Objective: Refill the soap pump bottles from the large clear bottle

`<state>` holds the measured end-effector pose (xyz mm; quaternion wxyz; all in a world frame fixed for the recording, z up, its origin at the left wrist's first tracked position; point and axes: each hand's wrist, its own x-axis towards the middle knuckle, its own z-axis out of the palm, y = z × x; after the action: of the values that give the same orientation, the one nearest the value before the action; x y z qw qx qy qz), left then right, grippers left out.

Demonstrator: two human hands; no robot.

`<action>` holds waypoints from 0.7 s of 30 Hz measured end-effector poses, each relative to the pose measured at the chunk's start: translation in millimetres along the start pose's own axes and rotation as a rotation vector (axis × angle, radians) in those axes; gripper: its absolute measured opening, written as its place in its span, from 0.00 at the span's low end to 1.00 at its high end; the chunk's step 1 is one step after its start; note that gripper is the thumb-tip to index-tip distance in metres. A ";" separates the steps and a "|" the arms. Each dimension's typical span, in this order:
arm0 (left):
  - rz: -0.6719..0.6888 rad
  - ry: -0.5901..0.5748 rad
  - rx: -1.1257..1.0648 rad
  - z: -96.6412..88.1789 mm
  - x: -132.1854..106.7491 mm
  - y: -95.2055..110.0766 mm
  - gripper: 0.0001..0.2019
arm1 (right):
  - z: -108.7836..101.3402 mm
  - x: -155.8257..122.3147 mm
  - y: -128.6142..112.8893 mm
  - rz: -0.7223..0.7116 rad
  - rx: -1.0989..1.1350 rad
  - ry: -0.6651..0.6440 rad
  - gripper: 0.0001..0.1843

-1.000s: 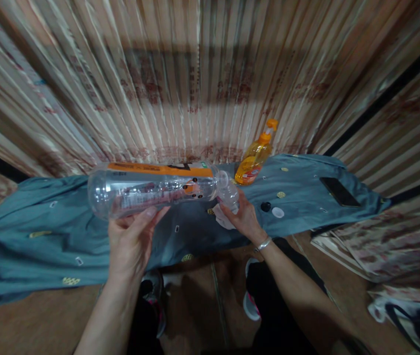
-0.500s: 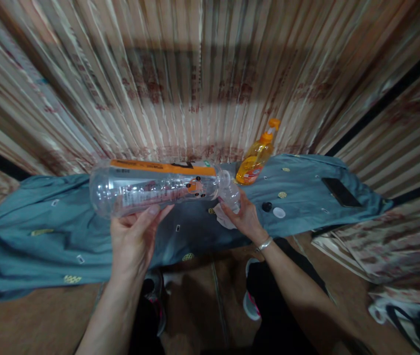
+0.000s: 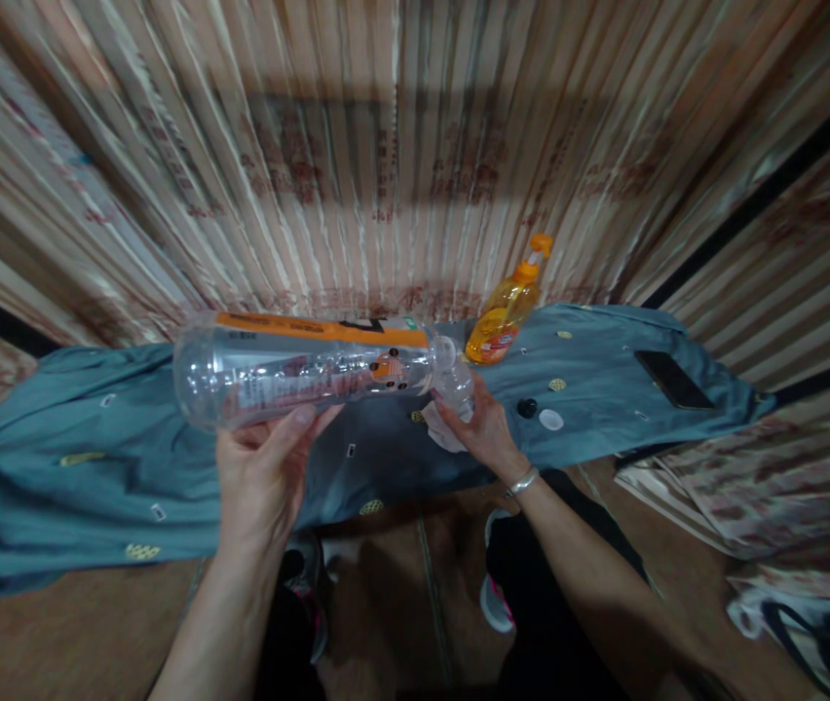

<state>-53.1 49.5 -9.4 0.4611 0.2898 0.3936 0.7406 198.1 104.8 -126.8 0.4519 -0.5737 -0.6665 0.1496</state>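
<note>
My left hand [image 3: 269, 467] grips a large clear plastic bottle [image 3: 313, 365] from below, near its base. The bottle lies on its side above the cloth, base to the left, with an orange and grey printed label. At its right end, my right hand [image 3: 484, 428] is closed around a small clear plastic bottle [image 3: 460, 389]. The two bottles meet near their necks; whether one sits inside the other I cannot tell. No liquid is clearly visible in either. Just below my right fingers is a crumpled white tissue [image 3: 444, 430], partly hidden by the hand.
A pump bottle of orange dish soap [image 3: 503, 316] stands behind my right hand. To the right lie a black cap [image 3: 527, 408], a white disc [image 3: 551, 420] and a dark phone [image 3: 673, 380]. The teal patterned cloth [image 3: 130, 458] covers the narrow table, with a curtain [image 3: 327, 166] behind.
The large bottle's base has shifted very slightly to the left. Both hands keep the same grip, and the other things stay in place.
</note>
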 end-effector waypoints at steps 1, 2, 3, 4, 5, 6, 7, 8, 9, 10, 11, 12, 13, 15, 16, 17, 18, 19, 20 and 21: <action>-0.001 0.001 -0.003 0.6 -0.3 0.6 0.25 | 0.4 -0.1 0.5 -0.004 -0.002 0.005 0.37; -0.001 0.001 -0.005 1.2 -0.6 1.2 0.25 | 0.9 -0.1 1.2 -0.008 -0.004 0.013 0.37; -0.002 0.000 -0.005 1.8 -1.0 1.7 0.25 | 1.4 -0.2 1.9 -0.010 -0.004 0.019 0.37; -0.001 -0.001 -0.004 2.4 -1.3 2.0 0.25 | 1.9 -0.2 2.6 -0.011 -0.004 0.023 0.37; 0.000 -0.001 -0.004 2.8 -1.5 2.2 0.25 | 2.3 -0.2 3.1 -0.012 -0.002 0.023 0.37; 0.005 0.000 -0.002 3.0 -1.6 2.3 0.25 | 2.6 -0.2 3.4 -0.011 -0.001 0.021 0.37; 0.008 -0.002 0.002 3.1 -1.6 2.3 0.25 | 2.7 -0.2 3.5 -0.010 0.000 0.018 0.37; 0.011 -0.005 0.007 2.9 -1.6 2.2 0.25 | 2.7 -0.1 3.4 -0.009 -0.001 0.015 0.37; 0.011 -0.010 0.012 2.6 -1.5 2.0 0.25 | 2.6 -0.1 3.2 -0.008 -0.002 0.014 0.37; 0.015 -0.013 0.016 2.2 -1.4 1.7 0.25 | 2.5 -0.1 3.0 -0.006 -0.001 0.015 0.37; 0.016 -0.018 0.020 1.8 -1.2 1.5 0.25 | 2.4 -0.1 2.9 -0.004 0.000 0.015 0.37; 0.016 -0.024 0.023 1.4 -1.2 1.2 0.24 | 2.3 -0.1 2.9 -0.002 0.003 0.014 0.38; 0.017 -0.030 0.023 1.2 -1.2 1.0 0.23 | 2.3 -0.2 3.0 -0.002 0.005 0.014 0.38; 0.023 -0.040 0.021 1.5 -1.3 0.7 0.22 | 2.3 -0.3 3.5 0.000 0.004 0.016 0.39; 0.027 -0.042 0.021 2.1 -1.5 0.8 0.22 | 2.4 -0.4 3.7 -0.001 0.002 0.017 0.39; 0.030 -0.041 0.019 2.9 -1.6 0.9 0.22 | 2.4 -0.4 3.9 -0.004 0.000 0.017 0.39; 0.034 -0.037 0.016 3.9 -1.7 1.3 0.22 | 2.4 -0.4 4.0 -0.006 -0.001 0.017 0.38; 0.033 -0.035 0.012 4.9 -1.8 1.7 0.23 | 2.3 -0.4 4.0 -0.008 -0.001 0.015 0.38; 0.032 -0.034 0.008 5.9 -1.8 2.2 0.23 | 2.2 -0.4 3.8 -0.010 -0.001 0.011 0.37; 0.029 -0.031 0.004 6.6 -1.8 2.7 0.23 | 2.1 -0.4 3.6 -0.012 0.000 0.009 0.37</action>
<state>-48.3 49.2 -3.7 0.4558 0.3079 0.3835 0.7419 198.8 106.2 -130.7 0.4558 -0.5706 -0.6677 0.1443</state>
